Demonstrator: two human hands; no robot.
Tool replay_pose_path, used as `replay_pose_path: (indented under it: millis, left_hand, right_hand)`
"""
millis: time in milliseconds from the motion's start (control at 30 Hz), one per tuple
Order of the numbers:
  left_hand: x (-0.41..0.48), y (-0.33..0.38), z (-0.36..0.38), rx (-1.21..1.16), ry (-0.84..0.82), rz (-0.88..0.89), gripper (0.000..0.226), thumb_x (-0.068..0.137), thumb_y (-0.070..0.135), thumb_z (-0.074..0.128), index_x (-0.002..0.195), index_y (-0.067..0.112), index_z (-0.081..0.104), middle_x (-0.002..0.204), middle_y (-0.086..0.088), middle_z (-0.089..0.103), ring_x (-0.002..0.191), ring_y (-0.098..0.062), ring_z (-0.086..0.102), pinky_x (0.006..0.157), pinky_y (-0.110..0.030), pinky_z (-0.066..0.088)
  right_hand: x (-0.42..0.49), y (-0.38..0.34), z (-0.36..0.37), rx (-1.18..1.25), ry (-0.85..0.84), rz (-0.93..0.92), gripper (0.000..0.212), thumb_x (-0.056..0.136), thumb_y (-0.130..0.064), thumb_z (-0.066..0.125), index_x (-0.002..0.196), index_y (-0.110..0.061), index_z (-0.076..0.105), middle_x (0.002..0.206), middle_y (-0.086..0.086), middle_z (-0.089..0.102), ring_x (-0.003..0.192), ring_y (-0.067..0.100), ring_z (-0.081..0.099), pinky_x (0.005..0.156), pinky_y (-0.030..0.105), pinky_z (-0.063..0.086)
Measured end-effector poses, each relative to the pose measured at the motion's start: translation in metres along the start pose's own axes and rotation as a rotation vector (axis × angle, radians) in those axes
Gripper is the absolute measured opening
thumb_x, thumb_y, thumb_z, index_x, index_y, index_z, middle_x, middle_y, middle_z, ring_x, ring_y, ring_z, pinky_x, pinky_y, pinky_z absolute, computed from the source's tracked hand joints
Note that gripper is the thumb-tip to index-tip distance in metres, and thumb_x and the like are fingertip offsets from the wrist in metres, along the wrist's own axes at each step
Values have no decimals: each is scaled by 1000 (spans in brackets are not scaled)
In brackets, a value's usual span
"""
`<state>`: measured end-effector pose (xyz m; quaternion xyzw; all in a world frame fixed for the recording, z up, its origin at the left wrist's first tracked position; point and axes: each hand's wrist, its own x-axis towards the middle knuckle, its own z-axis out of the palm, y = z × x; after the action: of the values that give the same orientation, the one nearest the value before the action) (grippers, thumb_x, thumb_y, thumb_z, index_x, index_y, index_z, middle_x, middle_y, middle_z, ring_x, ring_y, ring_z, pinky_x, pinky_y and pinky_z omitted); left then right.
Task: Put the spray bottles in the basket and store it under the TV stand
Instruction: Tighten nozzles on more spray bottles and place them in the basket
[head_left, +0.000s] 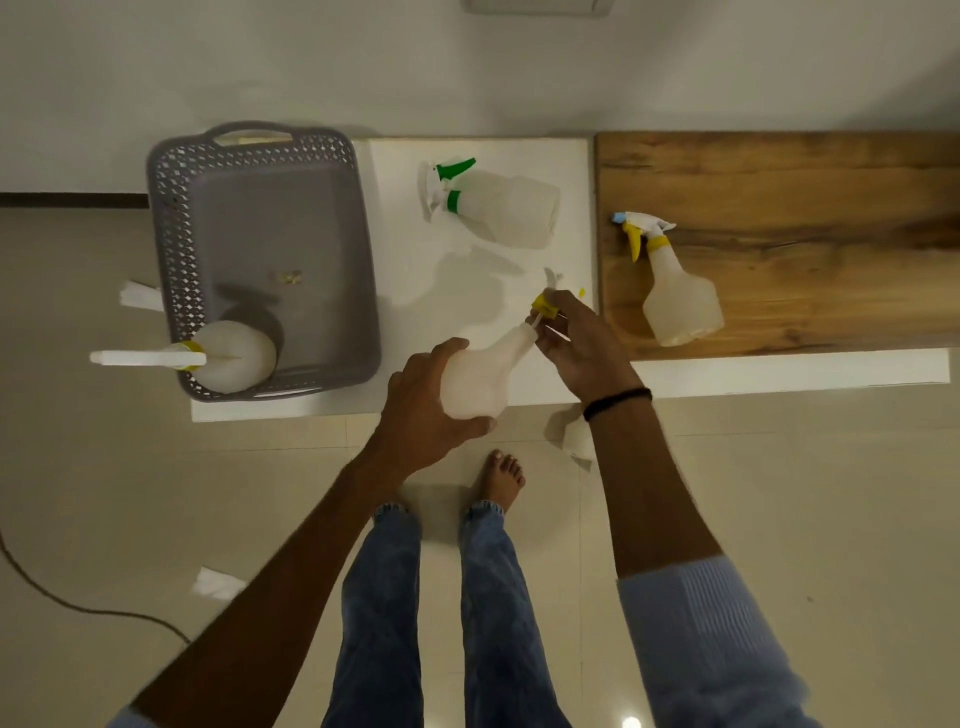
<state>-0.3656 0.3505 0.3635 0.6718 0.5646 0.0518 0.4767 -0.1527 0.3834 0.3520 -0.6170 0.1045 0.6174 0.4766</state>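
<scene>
One bottle stands in the basket, while the green-trigger bottle, yellow-trigger bottle and held bottle (left hand grips it, right hand pinches its cap) wait outside.

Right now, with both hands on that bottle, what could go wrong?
The spray head, pinched by the right hand, looks lifted off the neck of the held bottle; left loose, it may leak.
The left hand grips that bottle beyond the edge of the white top; a slip likely drops it to the floor.
The basket seems to overhang the top's left side, a standing bottle in that corner; it might tip.
</scene>
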Motion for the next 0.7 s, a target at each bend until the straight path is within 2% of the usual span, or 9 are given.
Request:
replay_pose_path:
  millis: [100,167,200,233,333,400,500,600,700]
  left_hand:
    - [-27,10,-10,-74,3,41,98,62,47,87,143,20,39,135,11,47,115,3,39,103,-18,34]
    - [-42,14,-12,-160,32,68,98,60,21,93,141,2,41,131,30,42,117,15,40,101,-5,35]
    - [-49,18,-15,-217,30,75,97,59,8,92,140,-4,40,130,40,39,118,20,38,102,-5,36]
    - [-55,24,-20,-254,15,57,97,59,7,91,142,-1,40,130,44,36,119,22,38,104,-10,38]
    - [-71,40,-30,-246,-12,20,96,65,30,90,145,25,37,135,26,38,116,24,36,103,-15,40]
    - [-73,38,-31,-256,3,10,94,66,24,90,144,16,38,135,16,41,114,25,36,107,-22,40]
    - [-73,39,-29,-277,-37,-23,91,68,21,88,144,12,37,132,16,44,114,21,40,106,-20,40]
    - [-76,42,-28,-330,-84,-42,90,71,15,86,145,14,34,126,34,45,115,14,46,108,-26,44]
    - [-77,48,-27,-283,-114,-54,96,63,48,81,144,30,32,137,16,43,121,-8,47,108,-40,45]
  right_hand:
    - [-49,-8,-8,19,-111,-49,10,93,-16,67,91,-8,75,97,13,73,93,24,70,92,35,57]
    - [-73,-12,-11,-12,-173,-52,11,94,-19,66,98,-12,74,108,13,74,104,25,70,97,40,56]
    - [-82,-13,-12,-45,-195,-56,14,95,-20,65,103,-13,73,113,12,74,108,25,70,98,41,55]
    - [-90,-13,-13,-79,-217,-63,17,95,-21,63,107,-13,71,115,10,74,110,23,69,100,42,54]
    - [-107,-11,-13,-136,-289,-81,29,90,-25,62,114,-10,68,114,7,74,110,20,69,100,41,54]
    - [-113,-8,-14,-161,-316,-95,34,90,-24,60,118,-7,65,118,9,72,112,22,68,100,41,54]
    - [-114,-5,-17,-171,-337,-106,35,88,-25,61,118,-7,65,118,9,72,114,24,67,101,42,53]
    - [-113,-4,-18,-155,-379,-97,28,83,-24,66,107,-9,66,117,9,73,113,24,67,100,40,54]
    - [-111,2,-13,-91,-374,-89,29,67,-23,79,85,-12,58,107,10,75,102,25,70,91,39,59]
